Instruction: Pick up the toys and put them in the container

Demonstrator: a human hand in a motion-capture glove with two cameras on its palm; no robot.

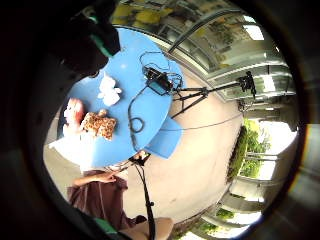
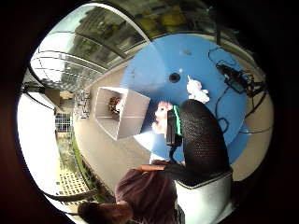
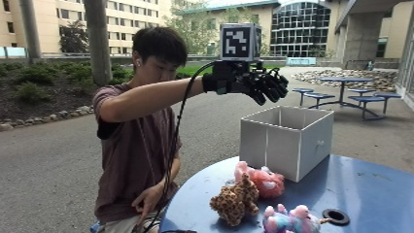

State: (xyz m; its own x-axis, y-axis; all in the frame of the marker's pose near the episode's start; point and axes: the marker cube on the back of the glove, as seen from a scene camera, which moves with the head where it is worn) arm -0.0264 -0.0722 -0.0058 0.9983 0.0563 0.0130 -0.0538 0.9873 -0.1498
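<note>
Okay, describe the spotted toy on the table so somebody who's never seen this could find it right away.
Start at the round blue table and find the white open-topped box container on it. In front of the box lie three plush toys; the spotted tan-and-brown plush animal lies nearest the person, touching the pink plush toy. It alone is brown-spotted; the third is a pastel pink-and-blue plush toy.

Outdoors, daylight; paved plaza [image 3: 52, 155], glass-fronted building [image 3: 301, 29], picnic tables [image 3: 349, 92].

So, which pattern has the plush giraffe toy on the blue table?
Tan with brown spots on the plush giraffe toy; the outside view shows it best.
</note>
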